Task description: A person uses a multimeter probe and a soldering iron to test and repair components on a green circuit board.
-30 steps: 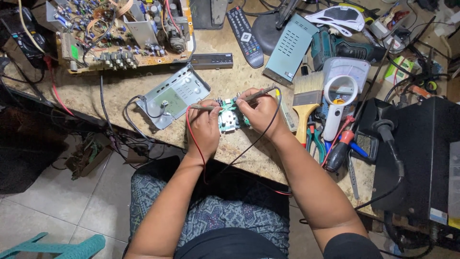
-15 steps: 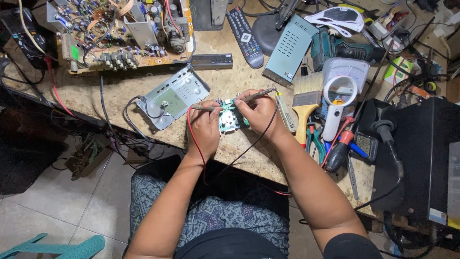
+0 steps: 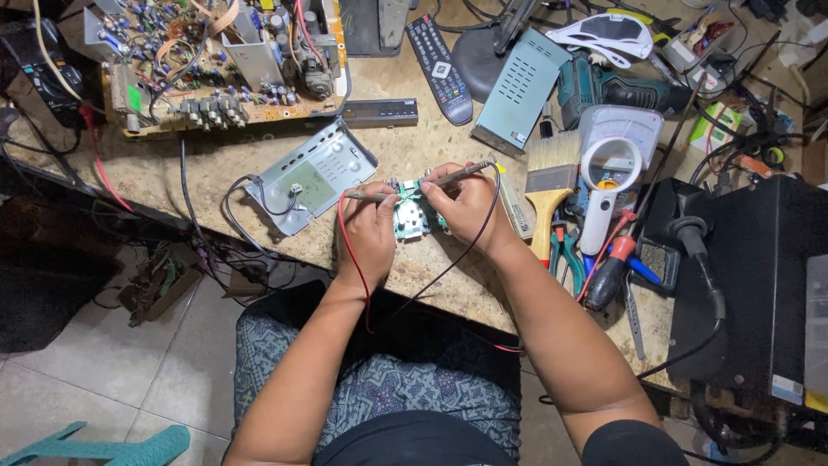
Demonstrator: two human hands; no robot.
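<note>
The left hand (image 3: 369, 233) has its fingers curled closed around a thin test probe (image 3: 366, 198), whose red lead (image 3: 352, 259) loops down over the wrist toward the lap. The right hand (image 3: 466, 205) is likewise closed, pinching a second probe (image 3: 457, 176) that slants up to the right, with a black lead (image 3: 466, 250) trailing from it across the forearm and off the near edge of the workbench (image 3: 207, 181). Both probe tips meet on a small green circuit board (image 3: 414, 216) that lies flat between the two hands, close to the near edge of the bench and about midway along it; how exactly the tips touch it is too small to tell. Just to the left of the left hand sits a grey metal panel (image 3: 315, 177) with a wire curling from it. Just to the right of the right hand lie a paintbrush (image 3: 550, 185) with a yellow handle, then a white magnifying glass (image 3: 604, 185) and, nearer the edge, pliers and a screwdriver (image 3: 604, 276). Toward the far edge are a black remote control (image 3: 438, 56) and a grey vented box (image 3: 522, 91), and at the far left corner a large circuit board (image 3: 216, 65) crowded with parts. A black box (image 3: 759, 285) stands at the right end of the bench.
</note>
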